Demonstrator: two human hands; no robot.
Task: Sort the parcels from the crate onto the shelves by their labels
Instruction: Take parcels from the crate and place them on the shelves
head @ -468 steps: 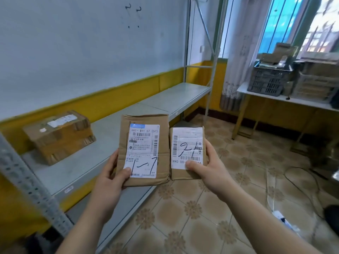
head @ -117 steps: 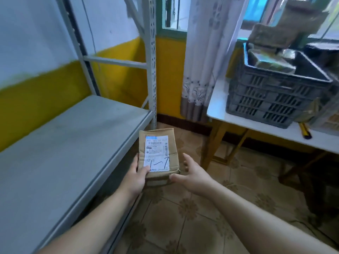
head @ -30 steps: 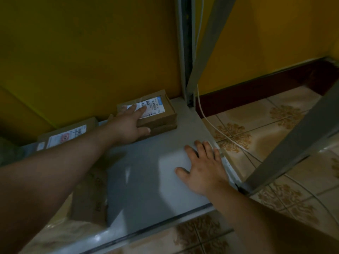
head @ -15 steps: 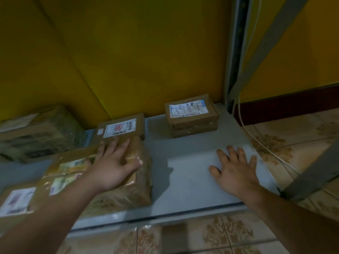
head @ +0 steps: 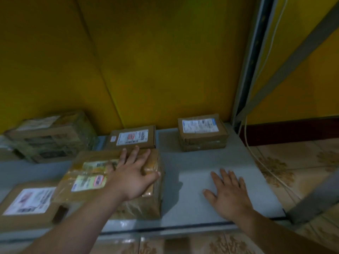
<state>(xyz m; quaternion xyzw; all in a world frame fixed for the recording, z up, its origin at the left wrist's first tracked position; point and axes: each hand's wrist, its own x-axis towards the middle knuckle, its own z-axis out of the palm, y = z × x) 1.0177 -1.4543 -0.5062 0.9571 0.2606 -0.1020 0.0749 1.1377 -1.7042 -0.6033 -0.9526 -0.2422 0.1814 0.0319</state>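
Observation:
The small cardboard parcel with the blue-edged label point(head: 201, 132) lies at the back right corner of the low grey shelf point(head: 198, 162), apart from both hands. My left hand point(head: 134, 174) rests flat with spread fingers on top of a large taped parcel point(head: 95, 177) near the shelf's front. My right hand point(head: 228, 194) presses flat on the bare shelf surface to the right of that parcel, fingers straight.
A flat labelled parcel point(head: 132, 138) sits at the back, a bulky taped box point(head: 49, 136) at the back left, another labelled parcel point(head: 27, 202) at the front left. A metal upright point(head: 251, 59) and white cable point(head: 264, 162) stand right, over tiled floor point(head: 302, 171).
My left hand let go of the small parcel at the back right corner and moved left onto the large taped parcel. My right hand stayed flat on the shelf.

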